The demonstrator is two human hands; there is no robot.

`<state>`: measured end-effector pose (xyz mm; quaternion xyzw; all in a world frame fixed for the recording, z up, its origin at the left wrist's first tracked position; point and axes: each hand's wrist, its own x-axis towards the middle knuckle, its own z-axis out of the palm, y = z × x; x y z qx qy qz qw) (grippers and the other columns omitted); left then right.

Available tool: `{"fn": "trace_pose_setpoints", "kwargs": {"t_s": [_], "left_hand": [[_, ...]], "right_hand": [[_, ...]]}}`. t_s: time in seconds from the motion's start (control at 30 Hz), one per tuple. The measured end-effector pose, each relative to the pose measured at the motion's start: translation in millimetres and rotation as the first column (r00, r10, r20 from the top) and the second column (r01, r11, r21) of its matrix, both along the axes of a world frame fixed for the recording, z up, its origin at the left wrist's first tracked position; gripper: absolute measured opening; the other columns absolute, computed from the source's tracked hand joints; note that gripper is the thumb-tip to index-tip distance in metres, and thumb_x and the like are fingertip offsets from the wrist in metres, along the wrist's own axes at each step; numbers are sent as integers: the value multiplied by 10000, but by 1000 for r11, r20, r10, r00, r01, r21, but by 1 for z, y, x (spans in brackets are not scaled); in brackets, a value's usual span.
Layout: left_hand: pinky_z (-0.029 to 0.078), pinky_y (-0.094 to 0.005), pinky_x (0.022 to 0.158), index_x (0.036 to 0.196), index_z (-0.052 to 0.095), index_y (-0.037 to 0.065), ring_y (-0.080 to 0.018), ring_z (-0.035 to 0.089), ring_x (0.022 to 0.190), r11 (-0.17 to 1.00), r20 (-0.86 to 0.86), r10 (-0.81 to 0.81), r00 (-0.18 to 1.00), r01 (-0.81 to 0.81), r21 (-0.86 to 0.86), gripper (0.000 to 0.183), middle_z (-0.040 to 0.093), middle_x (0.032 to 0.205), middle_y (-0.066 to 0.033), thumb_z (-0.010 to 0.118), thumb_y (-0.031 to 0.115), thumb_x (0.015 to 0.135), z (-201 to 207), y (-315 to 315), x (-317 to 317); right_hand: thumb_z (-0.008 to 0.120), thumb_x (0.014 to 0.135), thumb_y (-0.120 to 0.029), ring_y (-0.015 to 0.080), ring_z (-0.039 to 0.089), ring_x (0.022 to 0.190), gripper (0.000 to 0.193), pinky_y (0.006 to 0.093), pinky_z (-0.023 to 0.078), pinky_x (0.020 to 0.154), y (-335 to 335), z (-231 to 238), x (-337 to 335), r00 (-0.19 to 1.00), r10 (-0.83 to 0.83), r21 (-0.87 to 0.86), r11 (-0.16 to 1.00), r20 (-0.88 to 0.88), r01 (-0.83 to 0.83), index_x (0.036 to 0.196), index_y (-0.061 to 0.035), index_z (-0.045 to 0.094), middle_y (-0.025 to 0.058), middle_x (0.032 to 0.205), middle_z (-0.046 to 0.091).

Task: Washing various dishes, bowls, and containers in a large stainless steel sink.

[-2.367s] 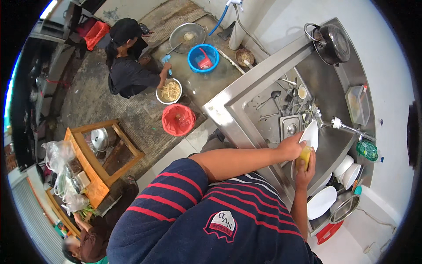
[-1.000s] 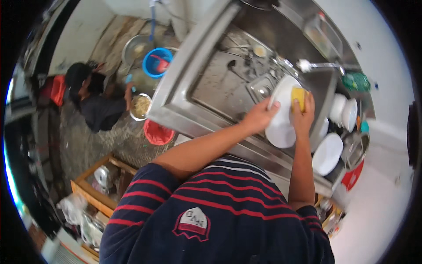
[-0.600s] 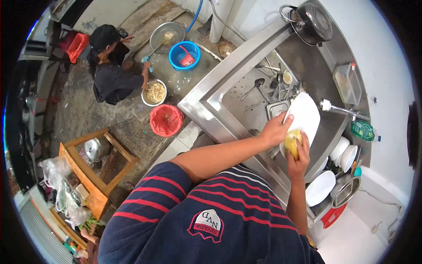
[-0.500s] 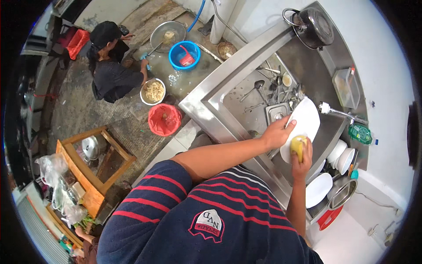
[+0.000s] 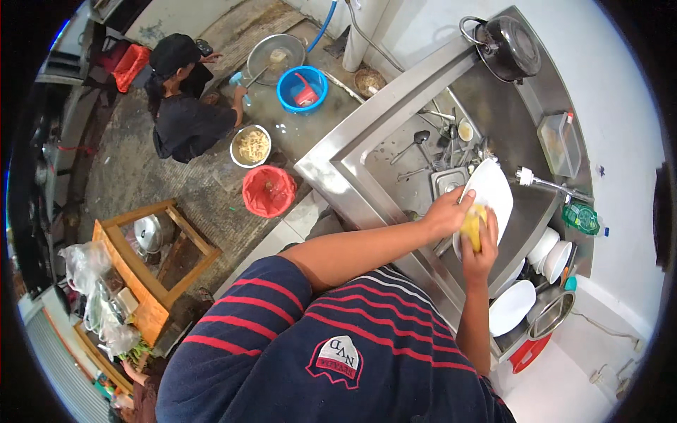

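A white oval plate [image 5: 495, 187] is tilted over the steel sink. Its left edge is gripped by my left hand [image 5: 446, 213], thumb on the upper face. My right hand [image 5: 481, 252] is closed around a yellow sponge [image 5: 471, 224] and presses it against the plate's surface. Beyond the plate, spoons and other cutlery [image 5: 446, 137] lie in the sink basin beside a small square steel container [image 5: 447, 182]. Part of the basin is hidden behind the plate and my hands.
The faucet [image 5: 536, 179] juts in from the right, near a green bottle [image 5: 581, 218]. White bowls [image 5: 551, 255] and a white plate [image 5: 513, 308] sit at lower right. A dark pot [image 5: 509, 48] stands at the far corner. Left, a person [image 5: 189, 106] crouches by a blue basin [image 5: 302, 89].
My right hand has slid the sponge slightly left and up across the plate. The plate stays in my left hand. The crouching person's hand with the light-blue tool has moved up.
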<state>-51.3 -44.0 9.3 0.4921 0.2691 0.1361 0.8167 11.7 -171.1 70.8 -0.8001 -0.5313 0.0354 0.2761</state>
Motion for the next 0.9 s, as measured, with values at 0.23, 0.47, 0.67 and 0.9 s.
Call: {"fn": "trace_pose_setpoints", "kwargs": {"t_s": [0.23, 0.47, 0.67, 0.9], "left_hand": [[461, -359, 907, 1279, 528, 17, -263, 621, 1033, 993, 72, -55, 996, 47, 108, 504, 649, 1127, -182, 435, 425, 998, 10, -6, 0], [447, -372, 945, 1318, 498, 33, -337, 594, 1093, 972, -69, -72, 995, 85, 218, 558, 613, 1189, -219, 446, 469, 974, 3, -8, 4], [450, -321, 919, 1269, 539, 1, -194, 593, 1025, 999, -13, 46, 999, -46, 25, 480, 642, 1134, -146, 418, 391, 1017, -22, -7, 13], [461, -321, 900, 1253, 561, 19, -178, 607, 963, 999, 35, -34, 999, 35, -25, 463, 665, 1085, -116, 447, 395, 1008, 4, -5, 2]], "right_hand": [[613, 854, -80, 371, 426, 1311, 438, 418, 333, 1083, -61, -43, 54, 938, -348, -36, 937, 12, 348, 1270, 42, 551, 244, 1384, 470], [613, 867, -84, 348, 437, 1303, 444, 392, 322, 1091, 17, -43, 57, 907, -399, 55, 911, -133, 408, 1286, 44, 539, 224, 1381, 481], [639, 804, -48, 394, 439, 1291, 404, 434, 326, 1084, 7, 0, -4, 997, -59, 11, 998, -57, 60, 1196, 38, 595, 238, 1360, 490], [642, 819, -87, 395, 429, 1301, 415, 443, 330, 1084, -63, -19, 27, 983, -184, -31, 982, -11, 184, 1217, 23, 593, 235, 1376, 478]]}}
